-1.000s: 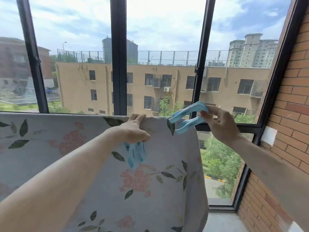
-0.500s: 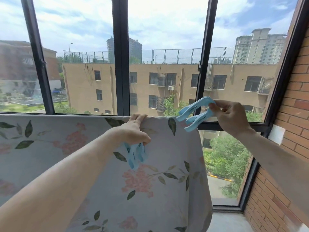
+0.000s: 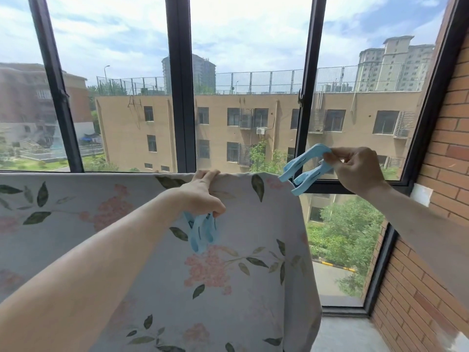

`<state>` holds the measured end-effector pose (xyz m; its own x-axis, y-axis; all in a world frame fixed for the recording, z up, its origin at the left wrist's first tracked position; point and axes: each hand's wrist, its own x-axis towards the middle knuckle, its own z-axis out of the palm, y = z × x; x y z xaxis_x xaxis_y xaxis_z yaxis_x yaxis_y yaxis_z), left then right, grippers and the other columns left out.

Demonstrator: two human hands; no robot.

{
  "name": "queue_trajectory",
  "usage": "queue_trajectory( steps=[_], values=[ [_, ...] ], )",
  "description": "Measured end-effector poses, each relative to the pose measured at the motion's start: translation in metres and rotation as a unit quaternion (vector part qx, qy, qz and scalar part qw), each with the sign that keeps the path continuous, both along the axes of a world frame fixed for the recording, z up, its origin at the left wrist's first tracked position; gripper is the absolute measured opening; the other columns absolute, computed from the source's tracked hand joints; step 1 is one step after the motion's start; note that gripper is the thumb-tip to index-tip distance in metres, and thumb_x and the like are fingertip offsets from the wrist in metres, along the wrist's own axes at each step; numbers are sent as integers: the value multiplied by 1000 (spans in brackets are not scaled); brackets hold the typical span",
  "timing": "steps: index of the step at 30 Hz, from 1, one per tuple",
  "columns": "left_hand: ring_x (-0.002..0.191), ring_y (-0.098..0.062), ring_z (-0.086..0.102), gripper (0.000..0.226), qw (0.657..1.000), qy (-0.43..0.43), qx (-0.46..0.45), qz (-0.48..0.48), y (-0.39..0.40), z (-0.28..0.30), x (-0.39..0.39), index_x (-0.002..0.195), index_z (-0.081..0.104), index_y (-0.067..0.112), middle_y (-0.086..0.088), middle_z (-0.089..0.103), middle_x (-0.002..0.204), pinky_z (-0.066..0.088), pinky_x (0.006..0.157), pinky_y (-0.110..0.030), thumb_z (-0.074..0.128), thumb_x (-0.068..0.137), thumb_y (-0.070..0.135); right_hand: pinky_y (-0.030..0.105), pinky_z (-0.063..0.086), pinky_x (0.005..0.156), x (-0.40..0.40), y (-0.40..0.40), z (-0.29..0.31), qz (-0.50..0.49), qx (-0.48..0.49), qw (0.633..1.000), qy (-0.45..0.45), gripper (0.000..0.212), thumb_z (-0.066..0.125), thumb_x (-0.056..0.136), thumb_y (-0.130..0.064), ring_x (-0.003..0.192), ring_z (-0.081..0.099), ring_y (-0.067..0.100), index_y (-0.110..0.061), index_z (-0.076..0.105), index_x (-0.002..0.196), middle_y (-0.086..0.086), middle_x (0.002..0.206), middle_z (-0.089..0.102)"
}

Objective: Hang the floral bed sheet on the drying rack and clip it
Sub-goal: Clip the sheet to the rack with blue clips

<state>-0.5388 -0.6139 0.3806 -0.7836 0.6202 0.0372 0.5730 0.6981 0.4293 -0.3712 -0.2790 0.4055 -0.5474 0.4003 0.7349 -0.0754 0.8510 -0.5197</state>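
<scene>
Draping over a hidden rail before the window, the pale floral cotton bed sheet (image 3: 157,250) is pinned at its top fold by the left hand (image 3: 201,196), whose curled fingers also carry spare blue pegs (image 3: 201,231); the right hand (image 3: 355,171) squeezes a large light-blue plastic clip (image 3: 303,171) open, seemingly to bite the sheet's corner.
</scene>
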Motion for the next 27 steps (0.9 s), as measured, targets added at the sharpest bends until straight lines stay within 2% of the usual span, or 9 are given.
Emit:
queue_trajectory(
  steps=[4, 6, 8, 12, 15, 21, 23, 25, 27],
  values=[
    [126, -24, 45, 115, 1000, -2, -2, 5, 0, 1, 1, 160, 10, 40, 21, 14, 149, 50, 93, -34, 76, 66, 28, 7, 34, 42, -5, 5, -5, 5, -6, 1000, -23, 24, 72, 97, -24, 43, 51, -6, -10, 79, 114, -9, 70, 67],
    [127, -23, 43, 116, 1000, -3, 0, 5, 0, 2, 1, 161, 10, 39, 20, 14, 150, 49, 92, -32, 76, 66, 27, 5, 35, 44, -9, 9, -7, 19, -19, 999, -41, 22, 71, 98, -22, 46, 52, -9, -9, 78, 114, -12, 70, 65],
    [127, -22, 43, 116, 1000, 1, -1, 7, 0, 1, 1, 161, 10, 38, 19, 14, 150, 49, 92, -32, 76, 67, 27, 5, 38, 50, -15, 11, -11, 41, -28, 997, -64, 21, 70, 98, -20, 53, 56, -4, -10, 78, 114, -9, 75, 68],
    [126, -23, 44, 116, 1000, 7, -7, 12, 0, 1, 3, 159, 10, 40, 18, 15, 150, 51, 94, -35, 76, 65, 28, 21, 48, 71, -27, 16, -25, 69, -59, 991, -96, 17, 68, 100, -22, 81, 63, 19, -20, 79, 113, 1, 94, 77],
    [126, -24, 43, 117, 1000, 6, -11, 13, 0, 1, 2, 159, 10, 41, 18, 15, 150, 51, 92, -34, 75, 62, 29, 28, 51, 82, -33, 24, -30, 94, -83, 987, -99, 14, 66, 100, -24, 89, 63, 22, -28, 77, 109, 0, 97, 76],
    [129, -23, 40, 118, 1000, 5, -12, 15, 0, 1, 1, 160, 8, 41, 18, 14, 152, 51, 91, -34, 76, 64, 28, 35, 51, 92, -41, 28, -38, 104, -130, 981, -102, 17, 63, 102, -26, 95, 62, 20, -23, 76, 112, -3, 96, 73],
    [126, -23, 41, 117, 1000, 7, -10, 17, 1, 1, 2, 161, 8, 40, 18, 14, 152, 50, 87, -32, 76, 67, 27, 34, 52, 86, -43, 25, -44, 105, -134, 981, -90, 21, 59, 104, -29, 90, 64, 15, -21, 75, 117, -2, 99, 73],
    [120, -24, 46, 115, 1000, 17, -12, 19, -1, 1, 2, 160, 10, 41, 18, 16, 150, 50, 84, -32, 76, 67, 27, 22, 50, 67, -43, 21, -54, 110, -146, 980, -79, 21, 54, 107, -30, 71, 61, 3, -26, 71, 119, -4, 93, 69],
    [118, -26, 50, 115, 999, 23, -11, 20, -4, 0, 2, 158, 12, 43, 19, 17, 148, 51, 83, -32, 75, 64, 28, 15, 42, 47, -44, 19, -64, 115, -161, 977, -83, 20, 50, 108, -33, 50, 52, 0, -36, 67, 117, -2, 86, 63]
  ],
)
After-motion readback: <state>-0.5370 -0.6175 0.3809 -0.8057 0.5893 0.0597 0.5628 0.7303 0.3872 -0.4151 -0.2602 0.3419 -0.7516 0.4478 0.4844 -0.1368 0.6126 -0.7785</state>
